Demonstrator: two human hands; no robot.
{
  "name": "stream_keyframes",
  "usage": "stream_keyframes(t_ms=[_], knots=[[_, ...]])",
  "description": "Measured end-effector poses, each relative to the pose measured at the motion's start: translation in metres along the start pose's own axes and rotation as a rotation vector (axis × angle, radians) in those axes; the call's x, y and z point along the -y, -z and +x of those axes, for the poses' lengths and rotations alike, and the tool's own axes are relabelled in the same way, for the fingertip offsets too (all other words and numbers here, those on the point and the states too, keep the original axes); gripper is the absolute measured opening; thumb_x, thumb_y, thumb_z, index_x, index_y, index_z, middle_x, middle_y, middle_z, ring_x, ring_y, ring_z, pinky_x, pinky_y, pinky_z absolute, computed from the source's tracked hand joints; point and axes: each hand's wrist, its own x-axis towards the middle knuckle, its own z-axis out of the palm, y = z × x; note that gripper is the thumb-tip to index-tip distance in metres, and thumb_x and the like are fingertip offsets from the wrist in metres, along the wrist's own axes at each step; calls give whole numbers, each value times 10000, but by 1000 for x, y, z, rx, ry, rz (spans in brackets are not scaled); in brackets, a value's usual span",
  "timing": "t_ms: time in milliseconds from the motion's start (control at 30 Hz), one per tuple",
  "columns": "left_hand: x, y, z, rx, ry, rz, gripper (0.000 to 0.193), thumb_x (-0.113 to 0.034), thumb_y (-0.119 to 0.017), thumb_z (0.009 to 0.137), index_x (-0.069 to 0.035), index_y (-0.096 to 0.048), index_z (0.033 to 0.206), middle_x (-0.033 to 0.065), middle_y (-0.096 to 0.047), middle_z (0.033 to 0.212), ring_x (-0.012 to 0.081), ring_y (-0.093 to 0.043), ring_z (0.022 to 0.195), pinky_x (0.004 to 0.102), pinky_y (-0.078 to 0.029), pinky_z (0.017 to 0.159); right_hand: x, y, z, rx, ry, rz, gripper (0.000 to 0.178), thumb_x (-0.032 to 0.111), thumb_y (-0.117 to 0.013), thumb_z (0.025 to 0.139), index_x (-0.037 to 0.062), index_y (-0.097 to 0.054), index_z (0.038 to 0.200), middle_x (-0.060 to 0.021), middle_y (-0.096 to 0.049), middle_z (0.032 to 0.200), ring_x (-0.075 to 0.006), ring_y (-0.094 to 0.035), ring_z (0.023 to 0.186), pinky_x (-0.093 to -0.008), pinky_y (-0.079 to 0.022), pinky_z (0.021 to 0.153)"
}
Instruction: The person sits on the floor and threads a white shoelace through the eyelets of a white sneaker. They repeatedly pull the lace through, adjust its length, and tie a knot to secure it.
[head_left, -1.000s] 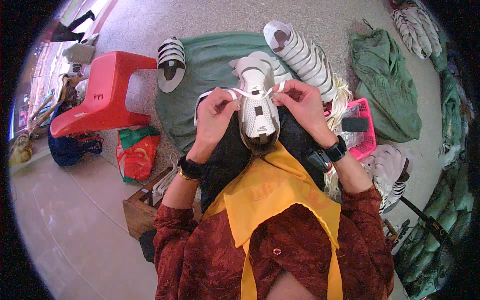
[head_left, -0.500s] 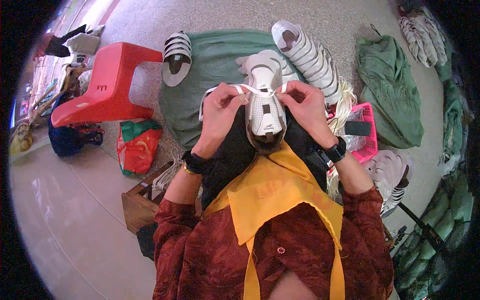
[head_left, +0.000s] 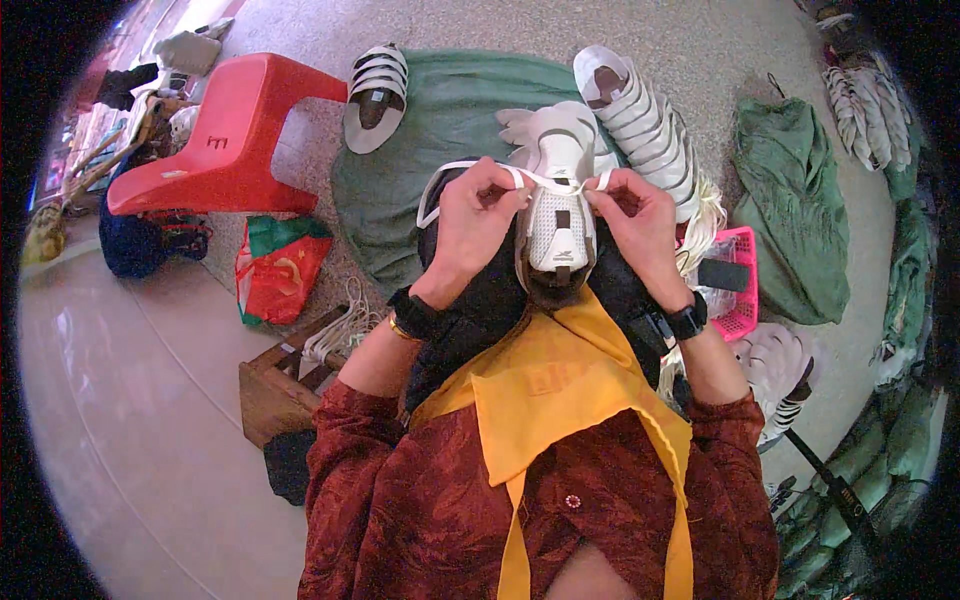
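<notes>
A white shoe upper [head_left: 558, 228] with a perforated panel lies over my lap, its narrow dark end toward me. Across it runs a white shoelace [head_left: 550, 184], stretched between my two hands. My left hand [head_left: 474, 222] is closed, thumb and forefinger pinching the lace on the left side of the upper. On the right side, my right hand [head_left: 642, 218] pinches the lace's other part in the same way. A loop of lace hangs out beyond my left hand. Whether the lace passes through holes at the crossing is too small to tell.
Overlapping white uppers [head_left: 650, 140] lie on a green cloth [head_left: 450, 110], with a smaller stack [head_left: 378, 105] at its far left. A red plastic chair [head_left: 225, 150] stands left. Nearby are a wooden stool [head_left: 275, 400], a pink basket [head_left: 742, 315] and green sacks [head_left: 790, 220].
The surroundings have shifted slightly in the picture, mostly rightward on the far side. Both hands keep their pinch on the lace, which still spans the upper.
</notes>
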Motion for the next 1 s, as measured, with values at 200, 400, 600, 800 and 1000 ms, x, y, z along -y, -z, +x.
stream_keyframes(t_ms=[200, 400, 600, 800, 1000], knots=[[-5, -4, -4, -40, 38, 32, 81, 51, -672, 905, 2, -615, 874, 82, -715, 958, 122, -660, 853, 270, -542, 785, 1, 1, -1, -2, -27, -1, 65, 49, -741, 885, 1, -721, 924, 29, -660, 734, -20, -547, 658, -212, -444, 593], [-1, -13, -10, -94, -24, -4, 83, 32, -680, 909, 5, -612, 871, 55, -691, 905, 91, -628, 793, 253, -524, 721, -3, 4, 2, 19, -23, -30, 69, 54, -744, 885, 2, -700, 896, 29, -648, 733, -22, -552, 666, -214, -451, 599], [-9, -18, -12, -135, -127, 219, 128, 11, -701, 898, -11, -581, 861, 21, -630, 804, 62, -577, 725, 243, -488, 664, -2, 2, -1, -51, -52, -42, 107, 46, -763, 866, 8, -663, 868, 12, -643, 724, -29, -572, 671, -222, -462, 596], [-14, -20, -15, -214, -84, 282, 202, 5, -716, 876, -28, -516, 889, 15, -599, 769, 64, -560, 695, 251, -471, 627, -1, -3, -4, -119, 36, -54, 110, 61, -786, 843, -1, -700, 868, -27, -699, 781, -60, -608, 681, -239, -495, 620], [-18, -20, -18, -194, -233, 402, 154, 2, -712, 862, -22, -564, 896, 59, -628, 837, 132, -593, 711, 285, -487, 648, 21, 0, -14, -70, 131, -266, 191, 108, -805, 827, -23, -715, 932, -126, -721, 857, -190, -685, 716, -306, -541, 667]])
